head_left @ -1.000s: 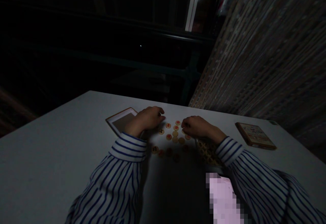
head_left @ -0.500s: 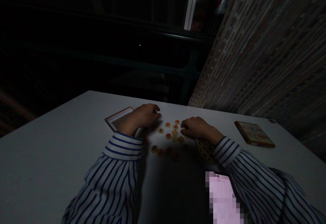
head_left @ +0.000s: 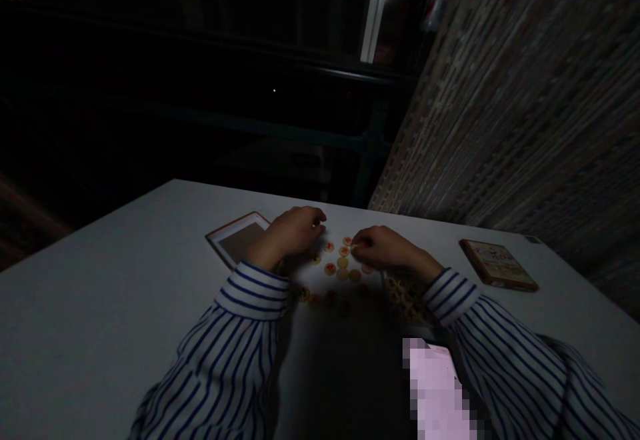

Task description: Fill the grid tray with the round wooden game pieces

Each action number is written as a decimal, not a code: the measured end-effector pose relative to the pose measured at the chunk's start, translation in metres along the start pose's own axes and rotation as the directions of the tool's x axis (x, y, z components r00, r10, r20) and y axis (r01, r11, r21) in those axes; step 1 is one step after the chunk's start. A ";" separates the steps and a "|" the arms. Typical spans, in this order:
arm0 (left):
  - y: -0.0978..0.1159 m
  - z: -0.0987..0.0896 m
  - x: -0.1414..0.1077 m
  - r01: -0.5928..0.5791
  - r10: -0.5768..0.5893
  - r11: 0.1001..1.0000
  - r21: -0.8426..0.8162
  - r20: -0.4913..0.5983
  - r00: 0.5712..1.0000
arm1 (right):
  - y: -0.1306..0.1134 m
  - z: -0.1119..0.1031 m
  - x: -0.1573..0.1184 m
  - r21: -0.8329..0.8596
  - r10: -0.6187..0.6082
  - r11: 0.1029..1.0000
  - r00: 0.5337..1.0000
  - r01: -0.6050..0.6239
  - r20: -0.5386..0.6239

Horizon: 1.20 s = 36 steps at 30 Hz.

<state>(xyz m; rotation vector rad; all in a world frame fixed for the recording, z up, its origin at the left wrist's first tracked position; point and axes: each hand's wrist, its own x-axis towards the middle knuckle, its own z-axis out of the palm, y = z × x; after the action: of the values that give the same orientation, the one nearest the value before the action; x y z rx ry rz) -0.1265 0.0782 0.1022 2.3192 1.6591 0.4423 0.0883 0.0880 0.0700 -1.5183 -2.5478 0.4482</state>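
Several round wooden pieces, some with red characters, some with dark ones and some blank, lie on the white table between my hands. My left hand hovers at their upper left with its fingers apart and nothing visible in them. At their right, my right hand has its fingers pinched together beside a red-marked piece; whatever they hold, if anything, is too small to make out. Under my right wrist, a group of dark-marked pieces is packed together, partly hidden by the sleeve.
An open box or tray with a wooden rim lies left of my left hand. A flat picture box sits at the right on the white table. A phone lies near the front, and a string curtain hangs behind.
My left hand has moved to the right, toward the pieces, uncovering more of the tray. My right hand has shifted slightly left, and a red-marked piece below it shows more.
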 end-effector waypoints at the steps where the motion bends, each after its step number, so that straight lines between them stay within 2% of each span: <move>1: 0.001 0.001 0.000 -0.019 0.019 1.000 -0.011 -0.004 1.000 | 0.001 0.000 0.001 0.090 0.005 0.996 1.000 -0.004 -0.012; 4: 0.002 0.005 0.001 -0.073 0.073 0.996 -0.045 -0.008 0.997 | 0.003 -0.002 0.002 0.353 0.030 0.935 0.999 -0.020 -0.024; 7: 0.004 0.009 0.003 -0.126 0.126 0.990 -0.062 0.002 0.992 | 0.003 -0.004 0.003 0.600 0.058 0.799 0.998 -0.038 -0.013; 11: 0.009 0.014 0.004 -0.168 0.169 0.985 -0.047 0.013 0.985 | 0.002 -0.008 -0.001 0.777 0.056 0.629 0.998 -0.026 -0.012; 22: 0.031 0.018 0.002 -0.278 0.276 0.959 -0.044 -0.057 0.960 | 0.002 -0.011 -0.009 0.853 0.064 0.522 0.997 0.000 -0.039; 30: 0.040 0.019 0.000 -0.318 0.314 0.948 -0.025 -0.105 0.943 | 0.004 -0.007 -0.013 0.862 0.065 0.504 0.992 0.061 -0.108; 36: 0.044 0.018 -0.003 -0.332 0.332 0.943 0.023 -0.129 0.935 | 0.001 -0.002 -0.015 0.890 0.075 0.445 0.987 0.095 -0.143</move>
<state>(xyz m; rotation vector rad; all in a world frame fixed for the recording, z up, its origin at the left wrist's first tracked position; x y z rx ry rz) -0.0821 0.0614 0.1015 2.6306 1.3147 0.6745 0.0965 0.0760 0.0717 -1.0059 -1.6121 1.3467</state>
